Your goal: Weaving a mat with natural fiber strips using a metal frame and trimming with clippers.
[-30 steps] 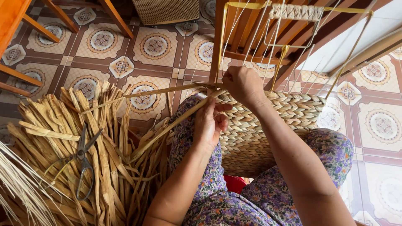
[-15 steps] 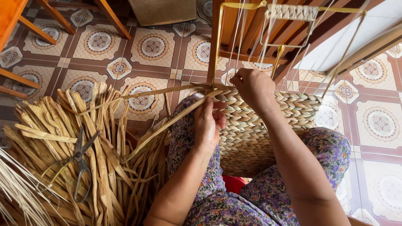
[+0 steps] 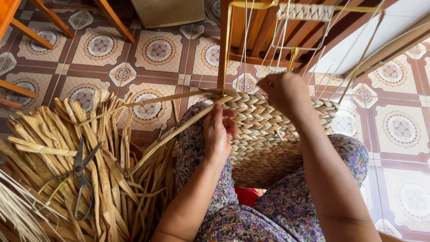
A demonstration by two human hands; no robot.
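I see my left hand [image 3: 218,131] pressed flat on the woven basket [image 3: 264,139], fingers loosely curled, pinning a long dried strand [image 3: 179,130] that runs out toward 8 o'clock. My right hand [image 3: 284,92] sits at the basket's upper rim, at about 1 o'clock from the left, closed in a pinch — on what exactly I cannot tell, though thin strings [image 3: 251,40] come down to it from the wire frame [image 3: 304,18] above. The basket rests on the lap, centre of view, against the floral skirt [image 3: 268,215]. At 9 o'clock lies a heap of dried leaves [image 3: 53,148] on the tiled floor [image 3: 103,49] — scissors [image 3: 83,177] on top.
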